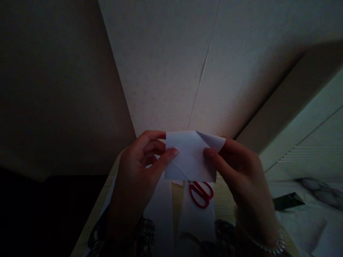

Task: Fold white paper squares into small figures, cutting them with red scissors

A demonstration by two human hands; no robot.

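A small white sheet of paper (187,153) is held up between both hands, above the table. Its upper right corner is bent over, and a faint diagonal crease shows near its lower left. My left hand (142,164) pinches the left edge, thumb in front and fingers behind. My right hand (238,164) grips the right side the same way, its thumb pressed on the front below the bent corner. Just under the paper lie scissors with red handles (199,194); their blades are hidden behind it.
White paper strips (160,210) lie on the light wooden table (223,200), the scissors resting on one of them. A pale wall (166,71) with a vertical seam rises behind. To the right are a white panel (302,139) and a pale cloth (308,228) with a dark flat object (288,201).
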